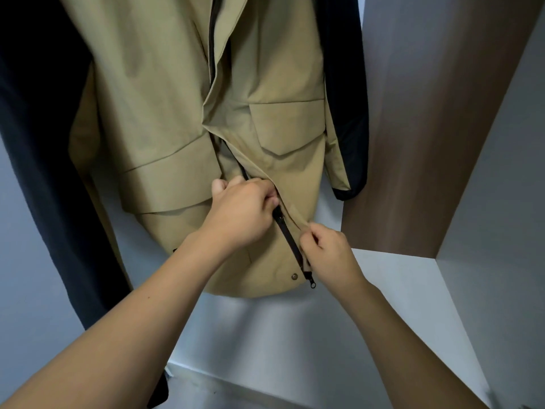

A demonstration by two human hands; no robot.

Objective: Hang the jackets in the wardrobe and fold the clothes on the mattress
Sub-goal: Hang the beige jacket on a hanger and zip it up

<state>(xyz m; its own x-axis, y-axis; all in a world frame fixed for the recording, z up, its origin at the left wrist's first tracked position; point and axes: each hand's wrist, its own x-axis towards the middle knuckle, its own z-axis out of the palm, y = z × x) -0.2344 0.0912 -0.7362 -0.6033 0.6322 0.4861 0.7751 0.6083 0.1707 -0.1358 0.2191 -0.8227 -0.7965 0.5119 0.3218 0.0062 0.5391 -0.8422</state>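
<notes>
A tan jacket (pixel 165 98) with two flap pockets hangs inside the wardrobe, filling the upper middle of the head view. Its black zipper (pixel 287 237) runs down the front to the hem, with a pull dangling at the bottom. My left hand (pixel 240 211) grips the jacket's front edge at the upper part of the zipper. My right hand (pixel 326 249) pinches the tan flap beside the zipper, lower down near the hem.
A dark garment (pixel 38 143) hangs at the left, and a black one (pixel 348 93) hangs behind the tan jacket on the right. A brown wooden panel (pixel 427 157) stands at the right. The wardrobe's white floor (pixel 295 329) lies below the jacket.
</notes>
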